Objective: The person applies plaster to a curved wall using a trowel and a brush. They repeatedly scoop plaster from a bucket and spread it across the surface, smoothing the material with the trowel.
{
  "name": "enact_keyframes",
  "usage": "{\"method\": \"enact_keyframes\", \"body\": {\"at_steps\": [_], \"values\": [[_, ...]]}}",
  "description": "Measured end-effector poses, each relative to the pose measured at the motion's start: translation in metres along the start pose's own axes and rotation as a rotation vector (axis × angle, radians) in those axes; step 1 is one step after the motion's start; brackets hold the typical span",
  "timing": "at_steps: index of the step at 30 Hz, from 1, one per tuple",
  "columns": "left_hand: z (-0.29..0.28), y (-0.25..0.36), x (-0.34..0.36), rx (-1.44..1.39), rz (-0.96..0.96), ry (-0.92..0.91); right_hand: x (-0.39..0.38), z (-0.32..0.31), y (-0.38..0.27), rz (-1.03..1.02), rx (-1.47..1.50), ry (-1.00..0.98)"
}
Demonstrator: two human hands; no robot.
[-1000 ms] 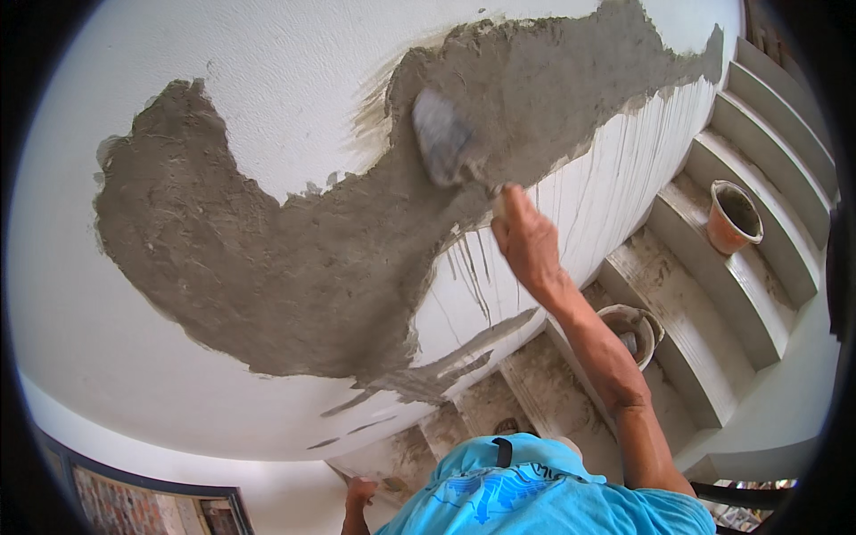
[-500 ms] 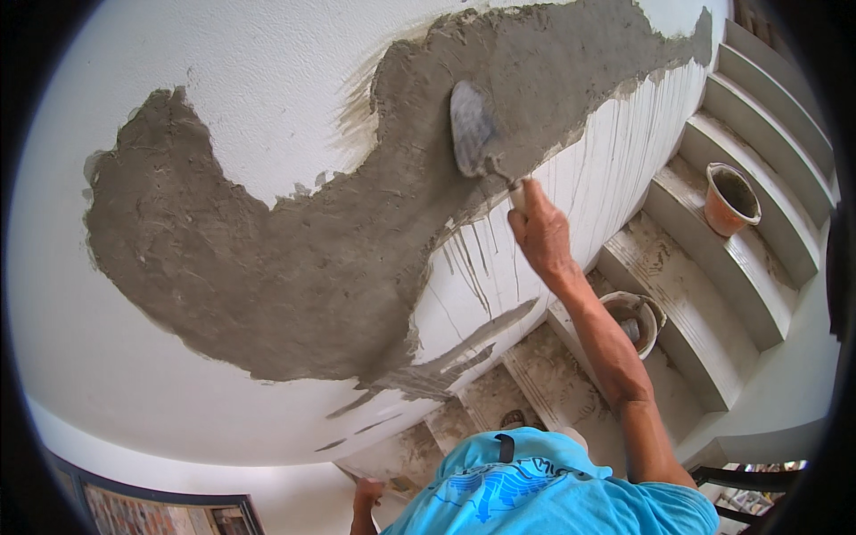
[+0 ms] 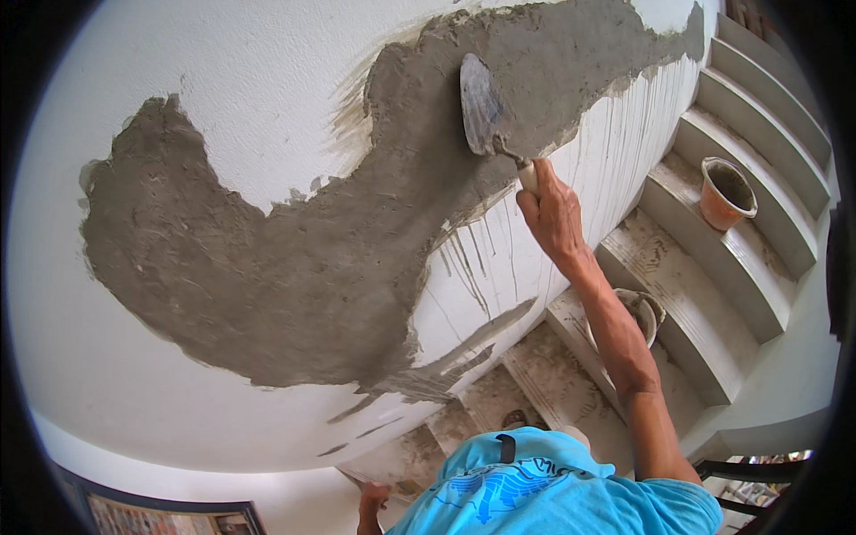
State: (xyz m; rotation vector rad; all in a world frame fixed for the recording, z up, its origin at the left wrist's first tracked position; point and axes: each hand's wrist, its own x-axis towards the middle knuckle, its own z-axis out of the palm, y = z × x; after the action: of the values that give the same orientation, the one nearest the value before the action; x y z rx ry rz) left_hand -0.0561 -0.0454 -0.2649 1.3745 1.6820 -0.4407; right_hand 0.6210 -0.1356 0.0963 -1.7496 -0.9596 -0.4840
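— Since a second ago, the trowel [image 3: 481, 105] has climbed up and rightward across the wet patch.

— Count things, left to right?

— One rough grey plaster patch [image 3: 294, 267] on a smooth white wall [image 3: 178, 53]. One left hand [image 3: 373, 496] low down, grip unclear. One right hand [image 3: 553, 214] wrapped around the trowel handle, blade against plaster. Two buckets [image 3: 727, 192] on dusty concrete steps [image 3: 704, 312].

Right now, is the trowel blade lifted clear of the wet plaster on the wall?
No, the trowel held in the right hand lies flat against the grey wet plaster spread over the white wall.
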Motion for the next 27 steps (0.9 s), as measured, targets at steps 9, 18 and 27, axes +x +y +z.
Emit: {"method": "enact_keyframes", "body": {"at_steps": [9, 18, 27], "values": [[0.008, -0.011, 0.007, 0.011, -0.070, 0.039, -0.067, 0.015, -0.005, -0.137, 0.042, -0.321], [-0.010, 0.010, 0.005, -0.144, 0.053, -0.039, 0.022, -0.004, -0.002, -0.091, -0.066, 0.048], [0.006, -0.007, 0.018, -0.050, -0.123, 0.093, -0.032, -0.005, -0.026, -0.111, 0.058, -0.281]]}}
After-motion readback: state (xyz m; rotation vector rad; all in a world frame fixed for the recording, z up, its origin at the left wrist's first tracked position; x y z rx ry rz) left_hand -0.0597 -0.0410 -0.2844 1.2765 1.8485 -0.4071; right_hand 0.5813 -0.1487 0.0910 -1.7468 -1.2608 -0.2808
